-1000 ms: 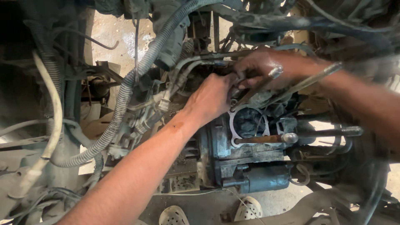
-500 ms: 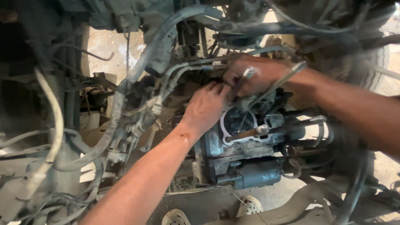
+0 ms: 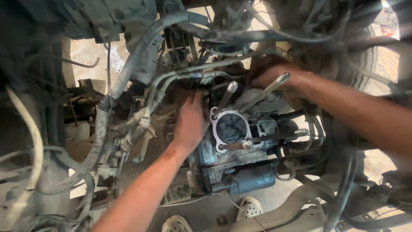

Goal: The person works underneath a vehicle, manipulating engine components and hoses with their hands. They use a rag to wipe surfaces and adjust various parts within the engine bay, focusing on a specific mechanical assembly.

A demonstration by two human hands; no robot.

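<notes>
A dirty grey-blue metal housing (image 3: 240, 172) sits in the middle of the engine bay. It has a round opening ringed by a pale gasket (image 3: 229, 129). Long steel studs (image 3: 231, 88) stick out around the opening. My left hand (image 3: 191, 122) lies against the housing's left side, fingers curled over its upper edge next to the gasket. My right hand (image 3: 279, 77) reaches in from the right and grips the housing's top behind the upper studs; its fingertips are hidden.
A grey corrugated hose (image 3: 107, 111) runs diagonally at left, with a pale hose (image 3: 36, 146) beside it. Metal pipes (image 3: 201, 71) cross above the housing. A tyre (image 3: 365, 56) stands at right. Two sandalled feet (image 3: 249, 208) show on sandy ground below.
My left hand slid down from the top of the housing to its left side. My right hand drew back behind the upper studs, so the round opening shows fully.
</notes>
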